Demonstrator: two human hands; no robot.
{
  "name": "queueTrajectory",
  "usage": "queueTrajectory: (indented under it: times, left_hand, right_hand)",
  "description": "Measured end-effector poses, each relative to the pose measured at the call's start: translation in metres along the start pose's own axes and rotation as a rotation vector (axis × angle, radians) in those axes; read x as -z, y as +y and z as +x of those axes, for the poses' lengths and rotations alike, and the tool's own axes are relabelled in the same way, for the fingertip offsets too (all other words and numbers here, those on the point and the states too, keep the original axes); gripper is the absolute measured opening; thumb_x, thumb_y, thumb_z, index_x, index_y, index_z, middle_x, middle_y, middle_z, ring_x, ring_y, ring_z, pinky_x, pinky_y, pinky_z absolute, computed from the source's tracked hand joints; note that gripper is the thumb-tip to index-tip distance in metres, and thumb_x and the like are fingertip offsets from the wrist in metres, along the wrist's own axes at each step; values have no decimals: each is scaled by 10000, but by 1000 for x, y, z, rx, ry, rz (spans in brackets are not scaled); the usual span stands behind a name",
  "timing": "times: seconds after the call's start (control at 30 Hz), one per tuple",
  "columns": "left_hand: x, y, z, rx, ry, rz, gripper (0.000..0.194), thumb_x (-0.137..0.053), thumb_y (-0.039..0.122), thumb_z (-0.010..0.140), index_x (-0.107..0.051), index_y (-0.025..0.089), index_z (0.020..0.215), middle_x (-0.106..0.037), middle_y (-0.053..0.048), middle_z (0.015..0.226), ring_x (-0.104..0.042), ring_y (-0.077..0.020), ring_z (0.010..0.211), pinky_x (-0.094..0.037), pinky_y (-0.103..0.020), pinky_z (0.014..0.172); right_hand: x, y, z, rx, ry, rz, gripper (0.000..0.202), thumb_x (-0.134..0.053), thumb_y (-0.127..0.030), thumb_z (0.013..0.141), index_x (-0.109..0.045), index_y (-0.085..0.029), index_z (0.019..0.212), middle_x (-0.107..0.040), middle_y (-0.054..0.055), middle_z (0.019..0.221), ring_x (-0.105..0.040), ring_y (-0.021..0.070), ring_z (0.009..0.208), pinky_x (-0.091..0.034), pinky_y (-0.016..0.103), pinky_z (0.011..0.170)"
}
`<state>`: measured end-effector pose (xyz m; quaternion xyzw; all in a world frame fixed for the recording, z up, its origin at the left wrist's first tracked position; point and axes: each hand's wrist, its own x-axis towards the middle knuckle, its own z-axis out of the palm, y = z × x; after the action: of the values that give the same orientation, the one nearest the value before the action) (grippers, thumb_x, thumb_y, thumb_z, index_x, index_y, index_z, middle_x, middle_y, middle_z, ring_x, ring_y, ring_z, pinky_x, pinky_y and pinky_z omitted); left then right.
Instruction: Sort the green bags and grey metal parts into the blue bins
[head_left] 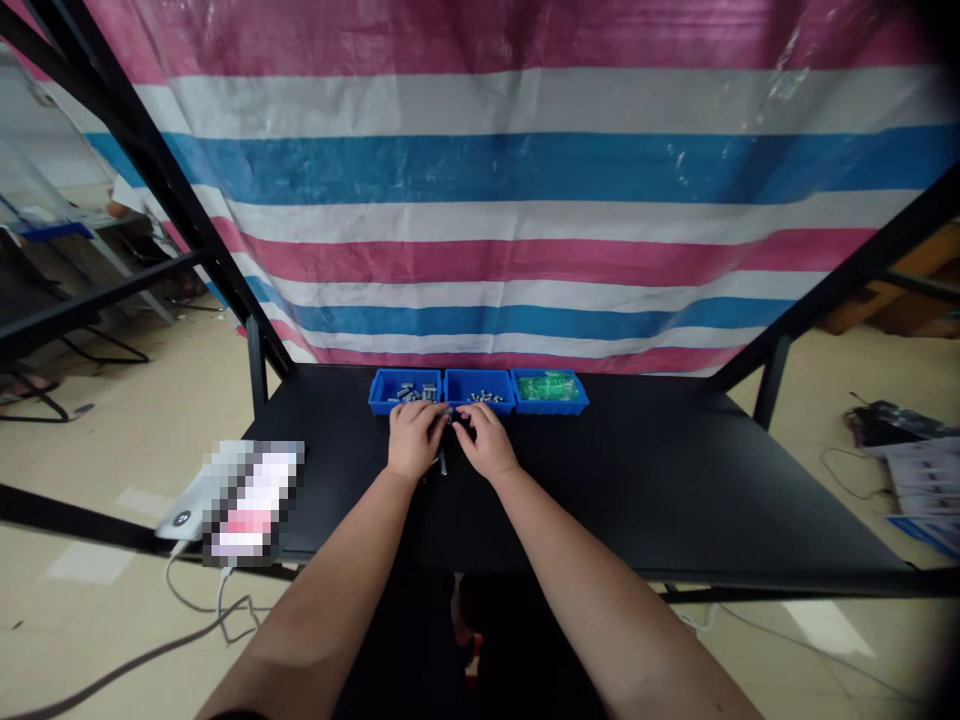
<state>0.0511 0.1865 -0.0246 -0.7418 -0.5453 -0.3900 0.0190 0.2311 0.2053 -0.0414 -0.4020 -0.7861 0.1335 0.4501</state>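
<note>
In front of the bins, my left hand (412,440) has its fingers pinched on a small metal part (449,415). Facing it, my right hand (486,440) closes thumb and forefinger at the same part, whose exact kind is too small to make out. Below my left fingers, a thin metal piece (442,463) lies on the black table (615,480). Just beyond my hands is a row of three blue bins: the left bin (381,407) has grey metal cylinders (409,393), the middle bin (504,407) small shiny metal pieces (486,397), and the right bin (551,408) green translucent pieces (547,386).
At the table's left end lie a pale device (187,510) and a blurred-out phone-like screen (255,505), with cables (187,595) hanging off the edge. Black frame posts (259,365) flank a striped sheet (487,165) behind. Another person sits at far left.
</note>
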Motion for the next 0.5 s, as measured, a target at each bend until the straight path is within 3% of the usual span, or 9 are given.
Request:
queueTrajectory:
  times: [0.13,0.2,0.3,0.4,0.5]
  left_hand:
    - [4,-8,2,246,239,177,293,-531,390,1005,-729,276,1189,-699,-103,1168,-611,-271,1157,-324,-480,1091]
    - [3,-13,5,332,282,233,302,-512,392,1008,-732,276,1179,-691,-102,1184,-596,-280,1178,-296,-494,1115]
    - [-1,-17,8,400,245,250,319,-453,364,1023,-731,277,1153,-698,-95,1174,-582,-277,1204,-250,-515,1154]
    - [-4,-18,9,425,187,246,331,-420,342,1024,-738,270,1084,-704,-91,1155,-565,-280,1226,-229,-538,1166]
    - [-3,-17,8,418,157,246,319,-420,329,1017,-731,266,1053,-701,-86,1167,-550,-281,1249,-238,-540,1170]
  right_hand:
    - [-2,-2,0,-13,-7,-123,137,-537,-174,927,-634,-207,1017,-632,87,1001,-615,240,977,-536,385,911]
    - [-2,-4,0,-17,-43,-167,106,-552,-155,897,-631,-216,934,-627,78,967,-607,239,967,-529,370,886]
    - [0,-7,-1,23,-141,-131,100,-643,-247,878,-635,-228,976,-630,64,989,-604,233,990,-520,353,887]
    - [3,-8,-2,72,-247,-53,360,-790,-427,790,-636,-238,1056,-639,47,1037,-610,224,989,-511,344,890]
    - [5,-7,-2,103,-334,-32,508,-875,-511,679,-652,-253,1056,-649,13,962,-614,204,888,-494,335,832]
